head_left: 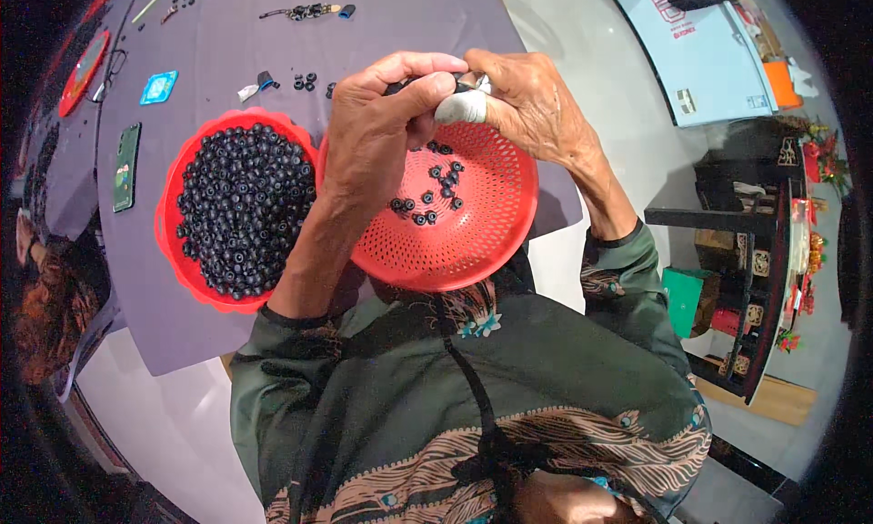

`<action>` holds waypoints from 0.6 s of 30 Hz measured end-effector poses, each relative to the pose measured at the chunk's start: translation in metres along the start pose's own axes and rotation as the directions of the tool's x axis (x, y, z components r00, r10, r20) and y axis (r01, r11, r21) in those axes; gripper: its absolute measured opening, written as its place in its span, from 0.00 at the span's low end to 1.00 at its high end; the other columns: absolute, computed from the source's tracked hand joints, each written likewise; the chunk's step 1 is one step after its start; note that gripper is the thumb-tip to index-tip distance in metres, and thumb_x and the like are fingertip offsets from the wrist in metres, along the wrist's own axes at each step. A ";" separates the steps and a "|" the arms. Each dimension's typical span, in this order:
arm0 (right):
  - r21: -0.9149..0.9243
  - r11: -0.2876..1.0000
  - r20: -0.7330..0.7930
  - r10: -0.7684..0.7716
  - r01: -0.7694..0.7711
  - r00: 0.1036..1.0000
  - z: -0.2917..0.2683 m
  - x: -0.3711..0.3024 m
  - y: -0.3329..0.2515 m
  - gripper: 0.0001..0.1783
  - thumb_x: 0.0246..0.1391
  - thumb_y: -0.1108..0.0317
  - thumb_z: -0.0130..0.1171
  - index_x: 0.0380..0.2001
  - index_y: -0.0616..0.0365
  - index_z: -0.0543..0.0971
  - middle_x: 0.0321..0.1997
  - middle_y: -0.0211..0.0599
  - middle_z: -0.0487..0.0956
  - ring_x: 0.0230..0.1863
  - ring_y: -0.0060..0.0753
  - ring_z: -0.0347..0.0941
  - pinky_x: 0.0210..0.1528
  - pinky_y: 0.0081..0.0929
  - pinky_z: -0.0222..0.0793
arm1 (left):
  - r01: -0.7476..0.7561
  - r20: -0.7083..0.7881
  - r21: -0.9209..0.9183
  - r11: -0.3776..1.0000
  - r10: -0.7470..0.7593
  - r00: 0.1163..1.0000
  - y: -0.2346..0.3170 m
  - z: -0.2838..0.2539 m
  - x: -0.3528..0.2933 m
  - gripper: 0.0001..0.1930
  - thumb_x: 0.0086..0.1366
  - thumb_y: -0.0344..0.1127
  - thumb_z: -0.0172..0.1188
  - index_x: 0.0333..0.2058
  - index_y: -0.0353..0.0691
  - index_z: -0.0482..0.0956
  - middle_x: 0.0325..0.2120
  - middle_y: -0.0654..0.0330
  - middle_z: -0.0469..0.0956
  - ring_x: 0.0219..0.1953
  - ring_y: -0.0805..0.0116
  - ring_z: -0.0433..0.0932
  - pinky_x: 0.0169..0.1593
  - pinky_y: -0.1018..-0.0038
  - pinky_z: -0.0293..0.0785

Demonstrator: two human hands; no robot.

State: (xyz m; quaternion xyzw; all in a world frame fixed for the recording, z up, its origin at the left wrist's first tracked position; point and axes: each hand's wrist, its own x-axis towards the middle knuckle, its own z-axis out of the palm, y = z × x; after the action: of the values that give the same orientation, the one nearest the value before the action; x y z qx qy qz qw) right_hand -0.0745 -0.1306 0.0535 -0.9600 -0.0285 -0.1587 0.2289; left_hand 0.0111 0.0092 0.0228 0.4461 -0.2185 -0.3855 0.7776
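Dark piece (467, 79) — small and mostly hidden by fingers — sits between the left hand (375, 115) and the right hand (538, 101), above the far rim of a red colander (436, 265). Each grip is narrow, fingertips pinched around it; the right thumb wears a white wrap (462, 108). Several black round pieces (446, 180) lie inside the colander, at the near edge of the surface (205, 338). Left of it stands a red bowl (167, 219) heaped with similar pieces; a green phone (127, 168) lies near the surface's left edge.
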 end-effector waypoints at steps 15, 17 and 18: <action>-0.030 1.000 -0.049 0.009 -0.010 0.999 -0.006 0.007 -0.005 0.25 0.34 0.51 0.65 0.16 0.60 0.66 0.08 0.35 0.61 0.11 0.31 0.59 0.15 0.28 0.54 | 0.061 -0.008 -0.177 0.982 -0.063 0.998 -0.005 0.001 0.004 0.09 0.55 0.29 0.56 0.35 0.31 0.75 0.17 0.69 0.67 0.15 0.86 0.59 0.17 0.89 0.53; -0.029 0.999 -0.043 0.017 -0.018 0.999 -0.005 0.008 -0.005 0.25 0.34 0.50 0.65 0.16 0.60 0.66 0.09 0.35 0.61 0.11 0.32 0.59 0.15 0.28 0.54 | 0.066 -0.006 -0.185 0.981 -0.069 0.998 -0.003 0.001 0.004 0.09 0.55 0.29 0.56 0.34 0.32 0.75 0.17 0.69 0.68 0.15 0.86 0.59 0.17 0.89 0.53; -0.031 0.999 -0.039 0.026 -0.028 0.999 -0.005 0.008 -0.005 0.25 0.35 0.49 0.64 0.16 0.60 0.67 0.09 0.36 0.61 0.11 0.32 0.58 0.15 0.28 0.54 | 0.061 -0.016 -0.167 0.984 -0.065 0.998 -0.003 0.002 0.003 0.08 0.55 0.29 0.56 0.34 0.32 0.75 0.17 0.69 0.68 0.15 0.86 0.59 0.17 0.89 0.53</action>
State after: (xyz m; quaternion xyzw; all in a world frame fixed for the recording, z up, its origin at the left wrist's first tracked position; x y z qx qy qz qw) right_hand -0.0689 -0.1285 0.0622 -0.9605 -0.0086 -0.1746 0.2164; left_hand 0.0105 0.0044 0.0217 0.3904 -0.1632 -0.4221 0.8017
